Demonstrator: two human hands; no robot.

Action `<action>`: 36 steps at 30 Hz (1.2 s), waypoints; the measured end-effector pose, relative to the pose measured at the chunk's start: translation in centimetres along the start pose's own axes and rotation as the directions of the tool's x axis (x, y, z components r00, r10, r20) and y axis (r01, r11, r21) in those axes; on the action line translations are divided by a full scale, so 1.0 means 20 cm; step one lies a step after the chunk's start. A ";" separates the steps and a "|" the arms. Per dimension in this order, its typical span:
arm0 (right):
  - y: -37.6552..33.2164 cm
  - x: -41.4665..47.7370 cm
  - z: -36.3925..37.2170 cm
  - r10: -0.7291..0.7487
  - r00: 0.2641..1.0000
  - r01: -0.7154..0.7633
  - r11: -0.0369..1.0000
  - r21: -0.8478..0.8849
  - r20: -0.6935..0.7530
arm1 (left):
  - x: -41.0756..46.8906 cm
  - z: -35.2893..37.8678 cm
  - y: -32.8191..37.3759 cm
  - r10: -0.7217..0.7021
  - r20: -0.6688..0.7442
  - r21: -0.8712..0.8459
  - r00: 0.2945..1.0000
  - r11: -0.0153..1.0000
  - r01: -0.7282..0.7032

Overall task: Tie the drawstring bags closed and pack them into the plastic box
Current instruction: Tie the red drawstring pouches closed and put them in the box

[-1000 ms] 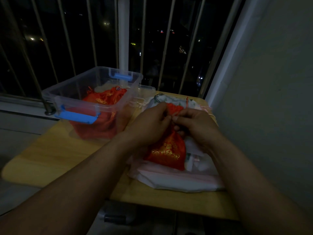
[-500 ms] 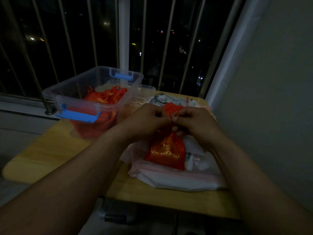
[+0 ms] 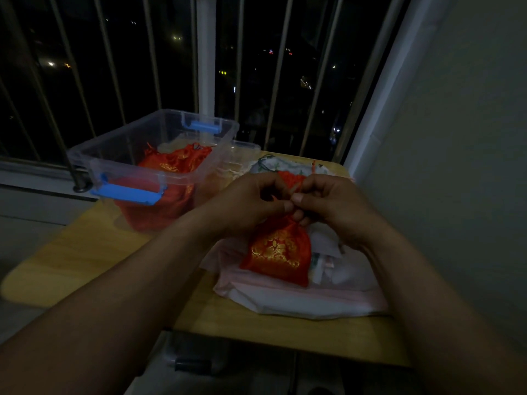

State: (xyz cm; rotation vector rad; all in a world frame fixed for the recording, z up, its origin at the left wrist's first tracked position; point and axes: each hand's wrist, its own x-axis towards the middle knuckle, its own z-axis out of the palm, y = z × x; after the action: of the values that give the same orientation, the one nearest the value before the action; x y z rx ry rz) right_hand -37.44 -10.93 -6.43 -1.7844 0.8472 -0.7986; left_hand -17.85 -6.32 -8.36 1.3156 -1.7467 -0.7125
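Observation:
A red drawstring bag with gold pattern (image 3: 278, 252) hangs upright at the table's middle, its neck gathered between both hands. My left hand (image 3: 248, 203) and my right hand (image 3: 328, 203) each pinch the thin red-orange drawstring (image 3: 295, 188) at the bag's neck, thumbs nearly touching. A clear plastic box with blue latches (image 3: 114, 143) stands at the back left. Inside it lie red and gold bags (image 3: 176, 163).
Under the held bag lies a pile of pale pink and white cloth bags (image 3: 299, 297). A flowered white bag (image 3: 285, 165) lies behind the hands. The clear lid (image 3: 245, 148) rests behind the box. The yellow table (image 3: 74, 258) sits against window bars; a wall rises on the right.
Both hands have lifted slightly with the bag's neck, and the fingers have shifted on the drawstring. The box and the cloth pile have not moved.

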 end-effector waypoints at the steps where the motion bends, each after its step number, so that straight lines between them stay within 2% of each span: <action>1: 0.00 0.00 0.00 -0.010 1.000 0.009 1.000 -0.019 -0.002 | 0.00 0.00 0.00 0.007 0.002 0.017 1.000 1.000 -0.007; 9: 0.02 0.01 0.04 -0.139 0.986 0.109 0.956 -0.274 -0.091 | 0.01 0.04 -0.04 0.034 -0.031 0.122 0.999 0.992 -0.030; 15: 0.03 0.01 0.08 -0.283 0.956 0.194 0.817 -0.544 -0.084 | 0.02 0.09 -0.06 0.092 -0.124 0.196 0.988 0.978 -0.066; 18: 0.04 0.01 0.11 -0.302 0.949 0.210 0.814 -0.541 -0.086 | 0.00 0.11 -0.05 0.147 -0.149 0.207 0.978 0.972 -0.115; 22: 0.03 0.00 0.13 -0.334 0.937 0.234 0.822 -0.520 -0.107 | 0.01 0.10 -0.05 0.127 -0.151 0.176 0.980 0.979 -0.100; 26: 0.03 -0.01 0.12 -0.316 0.942 0.231 0.856 -0.464 -0.115 | 0.02 0.02 -0.03 0.073 -0.046 0.114 0.996 0.991 -0.068; 30: 0.03 -0.02 0.12 -0.284 0.952 0.220 0.895 -0.389 -0.114 | -0.01 -0.01 -0.02 0.020 0.040 -0.037 0.999 0.999 -0.019; 32: 0.03 -0.01 0.12 -0.282 0.953 0.219 0.892 -0.396 -0.110 | -0.01 -0.01 -0.01 0.011 0.029 -0.065 1.000 0.998 -0.009; 36: 0.03 -0.01 0.14 -0.340 0.937 0.258 0.833 -0.490 -0.085 | 0.00 0.02 0.00 0.046 -0.043 0.020 0.998 0.999 -0.045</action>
State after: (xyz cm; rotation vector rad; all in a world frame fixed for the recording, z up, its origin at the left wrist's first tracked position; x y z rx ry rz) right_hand -35.41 -9.68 -7.95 -2.3533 0.9413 -1.0215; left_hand -18.14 -6.28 -8.66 1.2905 -1.7472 -0.6382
